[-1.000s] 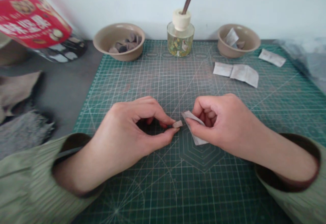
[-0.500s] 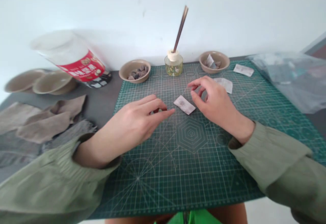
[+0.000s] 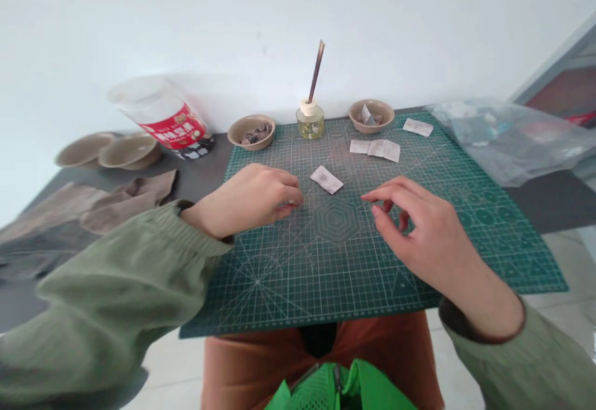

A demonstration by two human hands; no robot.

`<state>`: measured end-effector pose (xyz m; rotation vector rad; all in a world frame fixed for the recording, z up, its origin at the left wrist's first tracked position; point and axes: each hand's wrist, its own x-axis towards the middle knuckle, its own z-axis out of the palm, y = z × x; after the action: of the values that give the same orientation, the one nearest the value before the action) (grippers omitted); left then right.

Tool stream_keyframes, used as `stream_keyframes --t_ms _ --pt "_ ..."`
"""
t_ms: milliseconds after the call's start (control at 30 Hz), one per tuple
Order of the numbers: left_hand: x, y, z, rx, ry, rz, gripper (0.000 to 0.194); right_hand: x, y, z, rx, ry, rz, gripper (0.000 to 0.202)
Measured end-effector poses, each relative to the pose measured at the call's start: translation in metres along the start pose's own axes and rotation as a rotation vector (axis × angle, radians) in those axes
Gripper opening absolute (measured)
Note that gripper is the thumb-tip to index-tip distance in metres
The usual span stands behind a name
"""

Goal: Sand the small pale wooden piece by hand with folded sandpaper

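Observation:
My left hand (image 3: pixel 254 199) hovers over the left part of a green cutting mat (image 3: pixel 298 286). Its fingers are curled in towards the thumb, and I see nothing in them. To the right of those fingertips a small pale paper packet (image 3: pixel 326 179) with a greyish mark lies flat on the mat, apart from both hands. My right hand (image 3: pixel 419 227) is right of the packet and closer to me. Thumb and index finger stand apart there, with nothing visible between them. Behind it lies a creased, unfolded paper slip (image 3: pixel 375 149).
Along the wall stand a bowl of brownish lumps (image 3: pixel 252 133), a reed diffuser (image 3: pixel 310 121) and a bowl with folded paper (image 3: pixel 371 117). A paper slip (image 3: pixel 418 127) and plastic bag (image 3: pixel 507 140) lie right. A large tub (image 3: pixel 170 127), two bowls (image 3: pixel 130 152) and brown cloths (image 3: pixel 112 208) sit left.
My right hand has drawn back from the packet, towards me and to the right, uncovering the creased slip. My left fingers have curled in. The view has shifted; the packet lies as before.

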<state>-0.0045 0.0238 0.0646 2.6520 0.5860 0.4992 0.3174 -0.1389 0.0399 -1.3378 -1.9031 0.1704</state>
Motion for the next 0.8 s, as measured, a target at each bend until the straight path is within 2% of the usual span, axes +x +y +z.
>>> stream_keyframes --t_ms 33,67,133,167,233,300,367,433,533,567,600,633,700,800 --pt "-0.006 0.007 0.005 -0.052 0.078 -0.04 0.012 -0.005 -0.002 0.0 0.021 0.017 0.018 0.02" --pt "-0.013 0.016 0.011 -0.11 0.18 -0.088 0.013 -0.009 -0.005 0.0 0.053 0.036 0.041 0.019" --pt "-0.028 0.038 0.031 -0.24 0.384 -0.191 0.024 -0.017 -0.013 0.006 0.139 0.084 0.1 0.018" --pt "-0.035 0.049 0.043 -0.315 0.445 -0.236 0.026 -0.02 -0.018 0.011 0.187 0.092 0.12 0.017" --pt "-0.046 0.07 0.065 -0.471 0.49 -0.316 0.032 -0.025 -0.028 0.023 0.243 0.098 0.094 0.025" --pt "-0.052 0.086 0.082 -0.609 0.503 -0.386 0.038 -0.029 -0.038 0.035 0.207 0.092 -0.038 0.051" --pt "-0.053 0.095 0.09 -0.724 0.528 -0.436 0.043 -0.031 -0.045 0.043 0.085 -0.019 -0.188 0.072" --pt "-0.051 0.099 0.09 -0.817 0.56 -0.478 0.044 -0.03 -0.05 0.045 -0.025 -0.02 -0.218 0.083" --pt "-0.047 0.099 0.084 -0.915 0.603 -0.502 0.042 -0.024 -0.052 0.04 -0.021 0.162 -0.19 0.084" --pt "-0.046 0.098 0.081 -0.938 0.615 -0.499 0.04 -0.021 -0.052 0.038 0.001 0.139 -0.225 0.081" --pt "-0.045 0.098 0.078 -0.956 0.627 -0.494 0.036 -0.017 -0.05 0.036 -0.03 0.024 -0.267 0.075" --pt "-0.043 0.097 0.075 -0.966 0.636 -0.483 0.031 -0.013 -0.049 0.034 -0.067 -0.012 -0.263 0.073" --pt "-0.04 0.095 0.068 -0.956 0.64 -0.448 0.022 -0.003 -0.044 0.03 -0.073 0.083 -0.243 0.073" --pt "-0.035 0.089 0.057 -0.898 0.618 -0.388 0.016 0.015 -0.038 0.024 -0.138 -0.095 -0.344 0.072"
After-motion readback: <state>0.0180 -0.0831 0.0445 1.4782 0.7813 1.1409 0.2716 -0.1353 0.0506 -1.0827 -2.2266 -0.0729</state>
